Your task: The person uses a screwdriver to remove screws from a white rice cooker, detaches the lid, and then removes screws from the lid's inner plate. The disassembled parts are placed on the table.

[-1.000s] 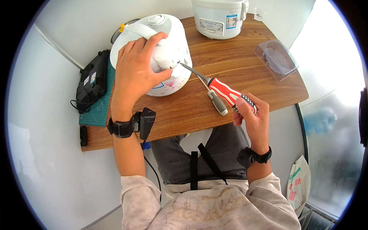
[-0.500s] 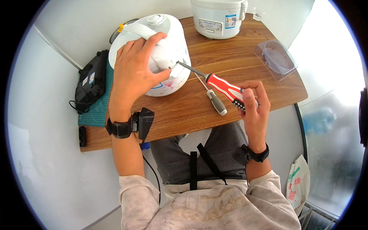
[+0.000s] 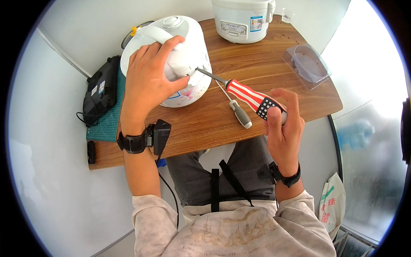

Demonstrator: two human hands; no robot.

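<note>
My left hand [image 3: 150,81] grips the side of a white rice cooker [image 3: 188,32] lying tilted on the wooden table [image 3: 265,73]. My right hand [image 3: 282,124] holds a screwdriver [image 3: 246,95] with a red, white and blue handle. Its metal tip touches the cooker's side next to my left thumb. A second screwdriver with a grey handle [image 3: 239,112] lies on the table just below the first one.
Another white rice cooker [image 3: 242,17] stands at the table's far edge. A clear plastic tray [image 3: 308,64] sits at the right. A black device [image 3: 100,92] rests on a green cutting mat [image 3: 109,122] at the left. A printed bag [image 3: 332,205] hangs low right.
The screwdriver's handle has shifted in my right hand, whose fingers have re-gripped it. The tip stays at the cooker. My left hand has kept its hold.
</note>
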